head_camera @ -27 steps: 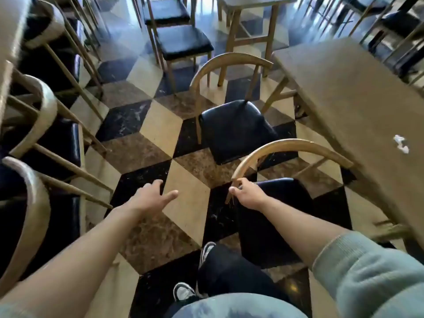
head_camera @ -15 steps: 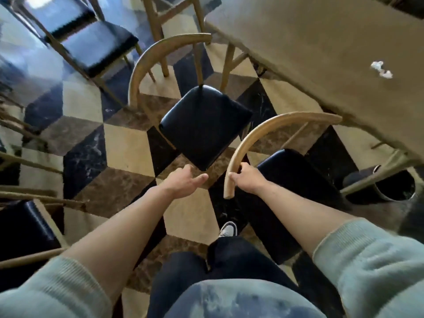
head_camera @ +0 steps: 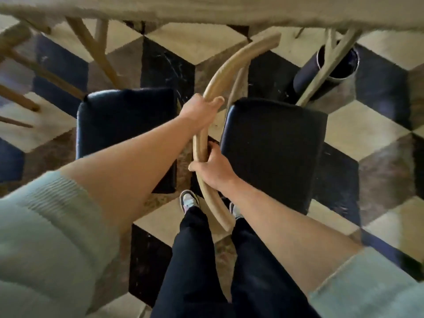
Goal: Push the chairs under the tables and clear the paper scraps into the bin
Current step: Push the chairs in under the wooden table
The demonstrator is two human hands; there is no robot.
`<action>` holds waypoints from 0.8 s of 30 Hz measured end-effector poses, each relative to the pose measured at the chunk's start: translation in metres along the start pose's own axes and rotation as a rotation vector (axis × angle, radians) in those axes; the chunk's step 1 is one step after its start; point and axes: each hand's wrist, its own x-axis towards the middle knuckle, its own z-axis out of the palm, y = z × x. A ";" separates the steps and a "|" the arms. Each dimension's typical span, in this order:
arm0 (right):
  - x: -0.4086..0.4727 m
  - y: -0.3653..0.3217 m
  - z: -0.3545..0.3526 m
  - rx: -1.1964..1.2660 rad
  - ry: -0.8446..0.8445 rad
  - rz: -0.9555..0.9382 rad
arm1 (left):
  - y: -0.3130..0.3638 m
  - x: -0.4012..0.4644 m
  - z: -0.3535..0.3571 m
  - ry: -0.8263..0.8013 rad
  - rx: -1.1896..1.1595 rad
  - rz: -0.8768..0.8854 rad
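Head view: both hands grasp the chair's curved backrest (head_camera: 213,92), left hand (head_camera: 202,110) farther up, right hand (head_camera: 212,167) lower, a two-point hold likely for steering its seat (head_camera: 273,152) under the table (head_camera: 206,8) beyond. Bin (head_camera: 339,63) stands past the seat.

Floor (head_camera: 358,125): patterned in cream, brown and black marbled tiles forming a cube-like design, with pale veining visible on the black tiles. Shoes (head_camera: 188,199): light-coloured trainers, one largely hidden, both standing on the floor at lower centre. Trousers (head_camera: 190,260): dark, covering both legs above the shoes. Sleeves (head_camera: 41,244): pale grey-green knit, ribbed at the cuffs, pushed up both forearms at the lower left and lower right edges of view
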 end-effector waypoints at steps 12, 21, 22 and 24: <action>-0.009 0.001 0.028 -0.166 0.172 0.057 | 0.017 0.065 -0.014 -0.071 0.040 0.096; -0.033 0.021 -0.018 -0.476 -0.014 0.026 | -0.032 0.026 -0.032 -0.065 -0.174 -0.074; -0.034 0.023 -0.028 -0.539 -0.028 0.033 | -0.035 0.021 -0.031 -0.061 -0.204 -0.114; -0.034 0.028 -0.049 -0.650 -0.048 0.029 | -0.037 0.011 -0.026 -0.051 -0.248 -0.181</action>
